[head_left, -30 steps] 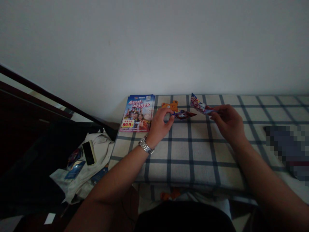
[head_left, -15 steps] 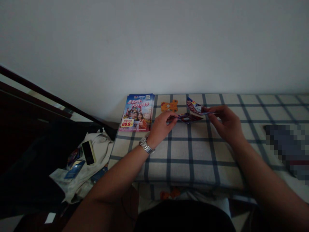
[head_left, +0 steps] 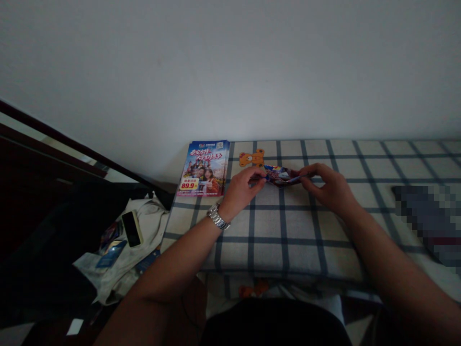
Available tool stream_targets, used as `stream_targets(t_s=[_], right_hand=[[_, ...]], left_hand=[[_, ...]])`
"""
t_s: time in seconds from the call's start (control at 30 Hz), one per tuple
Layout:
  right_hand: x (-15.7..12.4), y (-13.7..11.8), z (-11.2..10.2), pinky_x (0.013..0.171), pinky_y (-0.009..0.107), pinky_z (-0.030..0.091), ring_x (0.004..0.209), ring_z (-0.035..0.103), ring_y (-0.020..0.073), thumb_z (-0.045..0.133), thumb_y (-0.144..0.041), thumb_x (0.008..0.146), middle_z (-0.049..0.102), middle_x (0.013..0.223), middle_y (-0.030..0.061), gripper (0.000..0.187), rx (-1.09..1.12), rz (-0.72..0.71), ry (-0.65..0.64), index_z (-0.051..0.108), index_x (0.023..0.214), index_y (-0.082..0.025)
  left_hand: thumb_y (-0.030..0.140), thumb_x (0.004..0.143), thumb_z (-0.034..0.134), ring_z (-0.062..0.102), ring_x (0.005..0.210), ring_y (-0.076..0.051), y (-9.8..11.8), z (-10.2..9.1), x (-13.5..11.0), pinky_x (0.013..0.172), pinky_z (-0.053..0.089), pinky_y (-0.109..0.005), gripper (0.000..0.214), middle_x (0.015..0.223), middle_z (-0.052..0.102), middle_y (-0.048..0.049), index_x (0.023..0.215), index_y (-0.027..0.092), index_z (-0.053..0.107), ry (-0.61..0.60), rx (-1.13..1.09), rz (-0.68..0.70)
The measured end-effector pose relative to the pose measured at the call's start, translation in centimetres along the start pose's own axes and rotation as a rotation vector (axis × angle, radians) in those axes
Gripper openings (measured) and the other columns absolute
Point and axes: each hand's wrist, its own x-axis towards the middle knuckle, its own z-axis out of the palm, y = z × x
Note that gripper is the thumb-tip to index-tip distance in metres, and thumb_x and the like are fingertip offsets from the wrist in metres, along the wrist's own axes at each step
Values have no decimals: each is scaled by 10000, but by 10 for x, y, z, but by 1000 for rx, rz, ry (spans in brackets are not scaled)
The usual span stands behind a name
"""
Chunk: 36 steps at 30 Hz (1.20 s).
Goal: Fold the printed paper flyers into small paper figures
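A small piece of colourful printed paper (head_left: 280, 175), folded flat, lies on the checked cloth (head_left: 288, 226) near the wall. My left hand (head_left: 240, 189), a metal watch on its wrist, pinches the paper's left end. My right hand (head_left: 329, 187) pinches its right end with fingers pressed together. Both hands rest low on the cloth. An orange bear-shaped cutout (head_left: 252, 157) lies just behind the left hand's fingers.
A stack of colourful flyers (head_left: 203, 168) lies at the cloth's far left corner. A dark blurred patch (head_left: 428, 218) sits on the cloth at the right. Left of the surface, lower down, a phone (head_left: 131, 228) rests on a pale bag with cards.
My right hand has swung the raised flap of paper down and leftward onto the piece under my left hand. The paper now lies flat between both hands.
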Motion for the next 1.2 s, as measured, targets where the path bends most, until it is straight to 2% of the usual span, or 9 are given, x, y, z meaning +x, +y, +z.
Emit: stream_targets(t_s=[0.2, 0.63, 0.87, 1.0, 1.2], right_hand=[[1, 0, 0, 850, 450, 579, 966, 728, 289, 655, -269, 957, 767, 1008, 63, 81, -27, -40, -48, 682, 1032, -257], [2, 0, -1, 875, 463, 576, 986, 718, 298, 644, -245, 958, 771, 1024, 80, 80, -78, -88, -80, 675, 1031, -249], [2, -2, -2, 889, 479, 573, 996, 713, 301, 629, -255, 974, 770, 1043, 87, 97, -61, -86, -104, 678, 1057, -249], [2, -2, -2, 886, 484, 578, 991, 715, 299, 626, -250, 975, 772, 1043, 85, 91, -44, -84, -115, 676, 1051, -249], [2, -2, -4, 886, 475, 578, 1000, 722, 291, 617, -264, 991, 772, 1069, 82, 95, -24, -65, -144, 671, 1067, -252]], left_hand=[[151, 969, 698, 751, 975, -141, 0, 0, 0, 910, 636, -292, 117, 1059, 748, -23, 1066, 204, 659, -1, -20, -13], [176, 974, 695, 744, 962, -149, 1, 0, -1, 891, 645, -304, 129, 1050, 724, -33, 1068, 207, 613, 3, -10, -16], [120, 968, 678, 739, 1050, -163, 5, 0, -1, 969, 631, -343, 505, 1156, 735, -42, 1421, 277, 520, -6, -4, 26], [130, 989, 653, 744, 1052, -164, 7, -2, -1, 968, 627, -341, 386, 1246, 733, -46, 1344, 270, 594, -33, 59, 39], [164, 991, 668, 751, 997, -168, 8, -3, -1, 938, 627, -338, 249, 1163, 751, -42, 1231, 224, 641, -31, 90, 32]])
